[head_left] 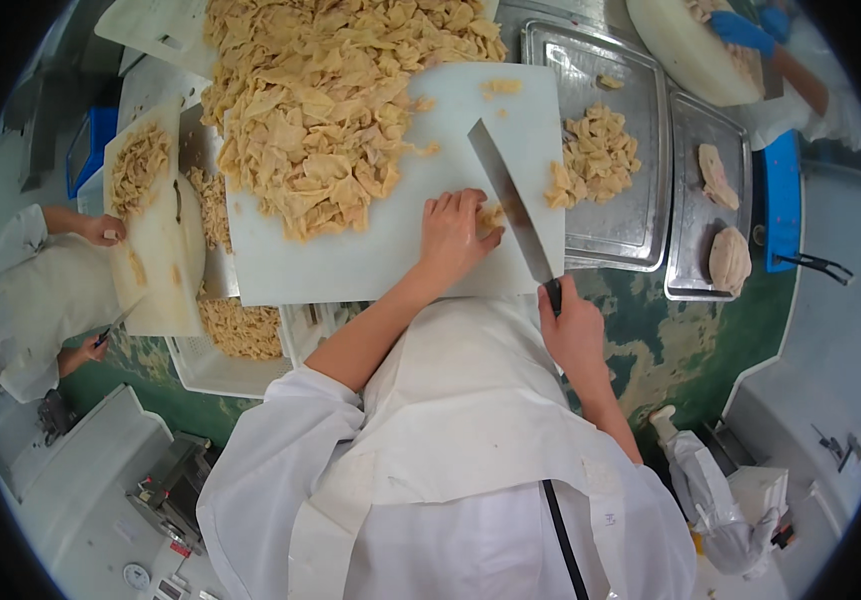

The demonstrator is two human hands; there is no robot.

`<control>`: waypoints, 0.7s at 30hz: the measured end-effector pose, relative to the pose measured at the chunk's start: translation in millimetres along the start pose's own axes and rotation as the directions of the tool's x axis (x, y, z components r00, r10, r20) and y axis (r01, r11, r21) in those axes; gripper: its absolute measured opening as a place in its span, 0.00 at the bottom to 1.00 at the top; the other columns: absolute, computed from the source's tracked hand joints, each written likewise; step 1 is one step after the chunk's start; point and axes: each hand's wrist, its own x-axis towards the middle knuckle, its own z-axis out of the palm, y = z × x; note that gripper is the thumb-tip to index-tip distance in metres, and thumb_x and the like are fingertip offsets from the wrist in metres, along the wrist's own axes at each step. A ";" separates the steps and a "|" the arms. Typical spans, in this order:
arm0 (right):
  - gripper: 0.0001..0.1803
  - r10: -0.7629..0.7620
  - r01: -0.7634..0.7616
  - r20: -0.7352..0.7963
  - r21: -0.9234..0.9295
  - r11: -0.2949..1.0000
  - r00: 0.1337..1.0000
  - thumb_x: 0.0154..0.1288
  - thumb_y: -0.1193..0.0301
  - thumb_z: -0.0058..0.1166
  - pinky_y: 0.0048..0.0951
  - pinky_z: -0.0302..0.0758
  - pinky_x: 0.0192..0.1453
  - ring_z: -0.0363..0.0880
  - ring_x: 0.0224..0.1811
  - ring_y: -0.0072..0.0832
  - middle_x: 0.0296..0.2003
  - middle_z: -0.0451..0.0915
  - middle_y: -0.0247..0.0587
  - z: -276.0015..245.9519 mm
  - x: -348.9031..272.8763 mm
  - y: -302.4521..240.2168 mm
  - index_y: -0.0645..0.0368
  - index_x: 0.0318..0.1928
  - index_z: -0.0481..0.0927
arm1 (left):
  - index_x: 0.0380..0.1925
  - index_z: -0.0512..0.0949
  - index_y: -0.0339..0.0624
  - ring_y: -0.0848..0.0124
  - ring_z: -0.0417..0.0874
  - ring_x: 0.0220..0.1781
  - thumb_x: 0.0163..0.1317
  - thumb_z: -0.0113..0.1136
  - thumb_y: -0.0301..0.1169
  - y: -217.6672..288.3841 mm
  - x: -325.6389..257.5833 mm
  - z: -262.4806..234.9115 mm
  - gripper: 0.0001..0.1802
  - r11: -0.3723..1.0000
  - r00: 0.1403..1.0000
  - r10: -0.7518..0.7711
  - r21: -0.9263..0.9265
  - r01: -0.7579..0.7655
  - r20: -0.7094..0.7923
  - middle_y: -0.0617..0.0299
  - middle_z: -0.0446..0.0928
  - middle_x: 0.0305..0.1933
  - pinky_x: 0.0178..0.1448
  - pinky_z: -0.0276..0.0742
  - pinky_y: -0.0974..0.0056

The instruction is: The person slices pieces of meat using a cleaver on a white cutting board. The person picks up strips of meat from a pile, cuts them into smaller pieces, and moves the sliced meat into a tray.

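- At the far left of the frame a co-worker in white (35, 290) stands at a second white cutting board (155, 250) with shredded pale strips near its top; one of their hands rests at the board's edge, the other, lower down, holds what looks like a small knife, though it is too small to be sure.
- Just right of that board, a white perforated crate (215, 365) holds more of the yellowish pieces, partly tucked under my own board.
- My white cutting board (350, 255) lies in the upper middle of the frame on the table (670, 350), whose top is mottled green.
- A big heap of tofu-skin pieces (330, 100), pale yellow and crumpled, covers the board's upper left and spills past its top edge.
- My left hand (455, 235) lies palm down near the board's lower right, fingers curled and pressing a small yellow piece (491, 216) flat against the board.
- The cleaver (510, 205) stands just right of those fingers, its blade slanting up toward the frame's top, its edge on the piece.
- My right hand (572, 325) is clenched around the cleaver's dark handle, below the board's lower right corner.
- Right of the board, a steel tray (640, 225) carries a smaller pile of cut pieces (595, 155).
- Further right, a second steel tray (695, 245) holds two pale folded lumps (728, 258).
- In the upper right corner, another person's blue-gloved hand (740, 30) works at a round white board (680, 55).
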 end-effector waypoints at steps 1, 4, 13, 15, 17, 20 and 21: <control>0.11 0.004 -0.004 0.000 -0.001 1.000 1.000 0.70 0.64 0.52 0.53 0.72 0.28 0.78 0.23 0.55 0.18 0.77 0.53 3.7 -1.3 2.6 0.59 0.38 0.70 | 0.41 0.73 0.44 0.62 0.77 0.38 0.47 0.71 0.28 3.6 -1.7 -3.4 0.21 1.000 1.000 -0.013 0.023 0.013 -0.013 0.60 0.78 0.33 0.45 0.66 0.57; 0.11 0.008 -0.008 0.013 0.016 1.000 1.000 0.70 0.64 0.52 0.53 0.71 0.28 0.78 0.24 0.56 0.18 0.77 0.53 12.0 -1.6 10.3 0.59 0.38 0.70 | 0.39 0.73 0.43 0.61 0.78 0.36 0.47 0.69 0.24 -1.7 -2.5 4.4 0.19 0.991 1.000 -0.025 -0.130 0.026 0.005 0.59 0.78 0.31 0.44 0.70 0.56; 0.11 -0.016 0.014 -0.066 -0.037 0.999 0.998 0.70 0.65 0.52 0.50 0.71 0.25 0.78 0.21 0.53 0.18 0.77 0.51 13.3 -4.0 8.9 0.59 0.37 0.70 | 0.34 0.77 0.40 0.59 0.78 0.39 0.49 0.63 0.19 -23.5 -4.2 -9.5 0.11 0.974 0.977 0.213 -0.084 -0.212 0.004 0.60 0.75 0.31 0.43 0.78 0.59; 0.11 -0.006 0.006 -0.058 0.001 1.000 0.998 0.70 0.65 0.52 0.49 0.72 0.25 0.78 0.21 0.52 0.18 0.77 0.51 12.0 -10.2 2.7 0.58 0.36 0.70 | 0.34 0.78 0.40 0.60 0.78 0.39 0.49 0.64 0.21 -25.3 -8.9 -11.3 0.11 0.976 0.979 0.203 -0.082 -0.202 0.000 0.60 0.75 0.31 0.44 0.78 0.59; 0.11 -0.013 0.013 -0.034 -0.015 1.000 0.999 0.70 0.64 0.52 0.49 0.72 0.25 0.78 0.21 0.52 0.18 0.77 0.50 16.0 -12.3 0.1 0.58 0.36 0.70 | 0.33 0.80 0.41 0.60 0.78 0.39 0.48 0.65 0.22 -27.1 -11.9 -12.5 0.10 0.978 0.981 0.192 -0.079 -0.191 -0.003 0.60 0.75 0.32 0.44 0.78 0.58; 0.12 -0.007 0.006 -0.022 -0.079 0.997 1.000 0.70 0.63 0.52 0.49 0.73 0.26 0.79 0.21 0.52 0.18 0.78 0.50 26.4 -5.4 -7.1 0.58 0.37 0.70 | 0.34 0.80 0.41 0.60 0.78 0.39 0.49 0.67 0.23 -31.9 -11.8 -11.1 0.10 0.962 0.963 0.269 -0.060 -0.267 0.018 0.60 0.76 0.31 0.46 0.77 0.58; 0.12 0.005 -0.009 -0.028 -0.124 0.992 1.000 0.71 0.62 0.51 0.48 0.74 0.26 0.79 0.21 0.52 0.19 0.78 0.50 31.0 1.1 -9.8 0.58 0.37 0.70 | 0.34 0.80 0.41 0.60 0.79 0.37 0.50 0.67 0.23 -33.2 -12.4 -11.6 0.10 0.958 0.959 0.282 -0.056 -0.280 0.037 0.59 0.77 0.32 0.45 0.78 0.59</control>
